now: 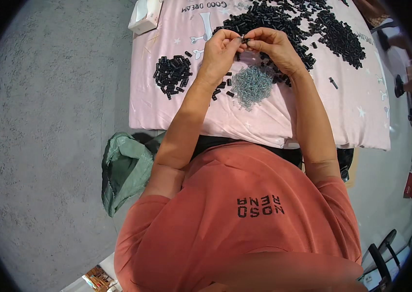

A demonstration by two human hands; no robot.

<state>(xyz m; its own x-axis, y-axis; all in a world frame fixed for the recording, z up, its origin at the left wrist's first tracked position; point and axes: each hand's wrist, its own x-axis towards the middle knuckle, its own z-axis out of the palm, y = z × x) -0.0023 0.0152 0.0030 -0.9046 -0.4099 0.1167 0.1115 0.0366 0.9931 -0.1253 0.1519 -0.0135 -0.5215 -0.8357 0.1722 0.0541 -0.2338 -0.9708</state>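
My left hand [220, 52] and my right hand [278, 47] meet over the table, fingertips pinched together on a small black plastic piece [245, 41]. Its exact shape is mostly hidden by the fingers. Just beyond the hands spreads a large heap of black cylindrical plastic pieces [264, 18]. Nearer to me, between my forearms, lies a pile of small shiny metal or clear parts [253, 86], perhaps springs, too small to tell. A smaller pile of black pieces [172, 75] sits left of my left forearm, and a few loose ones lie beside the shiny pile.
A pink printed cloth [313, 117] covers the table. A white tissue box [145, 15] stands at its far left corner. Another black pile [339, 39] lies far right, with a single longer black piece [333, 82] nearer. A green woven sack [127, 168] is on the floor at left.
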